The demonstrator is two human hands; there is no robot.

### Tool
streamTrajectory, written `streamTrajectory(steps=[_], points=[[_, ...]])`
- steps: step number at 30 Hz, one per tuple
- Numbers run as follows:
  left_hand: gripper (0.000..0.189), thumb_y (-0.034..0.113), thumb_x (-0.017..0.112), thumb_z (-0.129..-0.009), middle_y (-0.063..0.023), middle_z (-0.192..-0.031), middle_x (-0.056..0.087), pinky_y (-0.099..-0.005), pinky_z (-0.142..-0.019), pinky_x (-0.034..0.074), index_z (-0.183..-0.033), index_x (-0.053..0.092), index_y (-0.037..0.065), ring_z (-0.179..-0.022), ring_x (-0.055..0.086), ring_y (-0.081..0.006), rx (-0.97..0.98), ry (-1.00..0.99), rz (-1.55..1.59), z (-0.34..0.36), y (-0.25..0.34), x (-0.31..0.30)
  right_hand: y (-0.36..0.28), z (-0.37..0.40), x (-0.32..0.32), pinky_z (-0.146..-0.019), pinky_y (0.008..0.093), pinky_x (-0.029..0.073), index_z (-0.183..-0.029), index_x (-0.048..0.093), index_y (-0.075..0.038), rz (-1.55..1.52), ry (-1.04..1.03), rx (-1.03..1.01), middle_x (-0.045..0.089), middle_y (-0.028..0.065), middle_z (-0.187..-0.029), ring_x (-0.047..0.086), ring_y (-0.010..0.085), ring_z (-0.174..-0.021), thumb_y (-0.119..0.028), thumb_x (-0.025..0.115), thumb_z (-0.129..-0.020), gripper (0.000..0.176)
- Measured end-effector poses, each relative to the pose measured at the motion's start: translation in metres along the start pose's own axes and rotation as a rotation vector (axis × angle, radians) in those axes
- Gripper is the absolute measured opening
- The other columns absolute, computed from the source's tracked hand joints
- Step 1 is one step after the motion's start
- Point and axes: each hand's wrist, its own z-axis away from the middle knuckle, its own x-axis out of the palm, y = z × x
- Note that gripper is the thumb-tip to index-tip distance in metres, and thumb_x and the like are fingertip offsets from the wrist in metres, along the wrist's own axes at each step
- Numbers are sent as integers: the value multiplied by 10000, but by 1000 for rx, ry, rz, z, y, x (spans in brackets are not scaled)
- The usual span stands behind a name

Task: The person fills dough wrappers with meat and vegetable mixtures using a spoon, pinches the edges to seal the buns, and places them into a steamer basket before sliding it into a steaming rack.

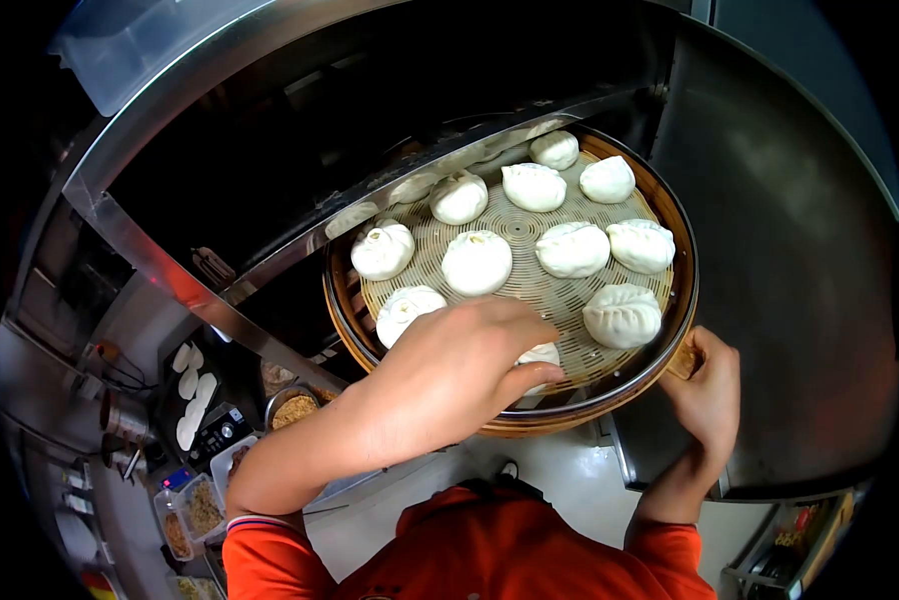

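A round bamboo steamer (530,425) with a dark metal rim holds several white buns on a ribbed mat (517,229). My left hand (460,360) reaches over its near side, fingers and thumb curled round a white bun (540,355) that is mostly hidden. Left of that hand, a pleated bun (407,308) is partly covered by it. My right hand (708,385) grips the steamer's outer edge at the lower right. Crescent-shaped pleated buns (622,316) lie on the right half, rounder ones (477,262) on the left.
A metal frame (200,290) edges a dark opening behind the steamer. A dark metal surface (770,280) lies to the right. At lower left are a bowl of filling (294,409), plastic tubs (204,508), a scale (178,478) and pale dough pieces (198,405).
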Motion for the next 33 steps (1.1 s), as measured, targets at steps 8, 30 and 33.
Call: streamTrajectory(steps=[8, 30, 33], points=[[298, 181, 749, -921, -190, -1284, 684, -424, -951, 553, -1159, 724, 3, -1129, 680, -370, 11, 142, 14, 17, -1, 7, -2, 2, -3, -623, 374, 501, -862, 654, 55, -3, -55, -44, 636, 242, -739, 645, 332, -628, -22, 760, -691, 215], [521, 257, 870, -765, -170, -1115, 600, -485, -961, 468, -1135, 614, -5, -1063, 581, -385, -79, 701, -561, 30, -76, 41, 12, -158, 78, -937, 416, 540, -1101, 733, 13, 194, -51, -411, 716, 243, -1086, 695, 379, -1025, -71, 761, -761, 351], [482, 265, 870, -778, -175, -1033, 584, -469, -876, 468, -1069, 600, -9, -977, 572, -365, -56, 750, -564, 12, -77, 47, -6, -124, 89, -1065, 430, 476, -1293, 656, 6, 165, 390, -506, 603, 263, -1361, 595, 414, -1239, -53, 703, -832, 467]])
